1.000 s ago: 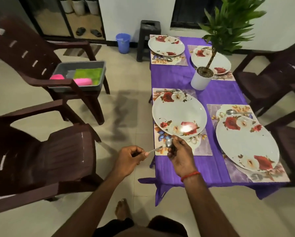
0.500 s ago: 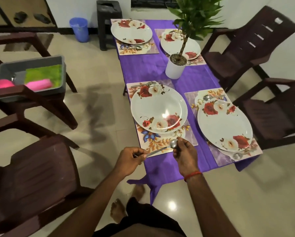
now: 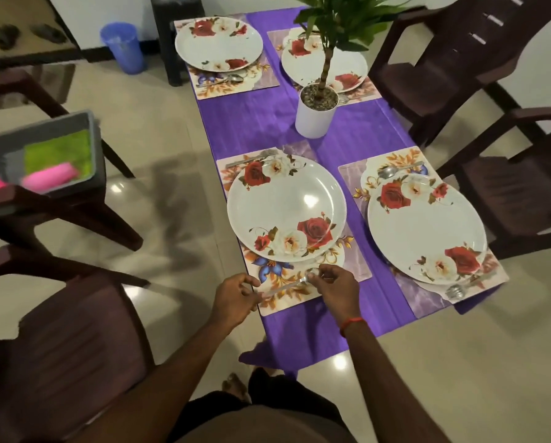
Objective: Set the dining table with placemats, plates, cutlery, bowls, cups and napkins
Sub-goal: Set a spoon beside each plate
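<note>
The left hand pinches the thin end of a spoon with curled fingers. The right hand pinches the round end of the same spoon. There is a red band on the right wrist. The spoon lies sideways between the two hands, low over the near placemat. It is blurry, so I cannot tell if it touches the mat.

At 12 o'clock from the hands, a big flower plate sits on that mat. A fork lies on the mat at 12 o'clock from the plate.

At 3 o'clock from that plate is a second plate on its own mat. It has a second spoon at its 12 o'clock side and a second fork at its 6 o'clock side.

The worktop has a purple cloth on it. A white plant pot stands near the middle of the cloth. Past the pot, at 11 o'clock, is a far left plate with cutlery just beside its near edge. At 12 o'clock is a far right plate, partly hidden by the plant.

At 9 o'clock from the hands, a grey tub sits on a dark chair. It holds a green cloth and a pink thing. A blue bin stands on the floor at 11 o'clock. More dark chairs stand at 3 o'clock.
</note>
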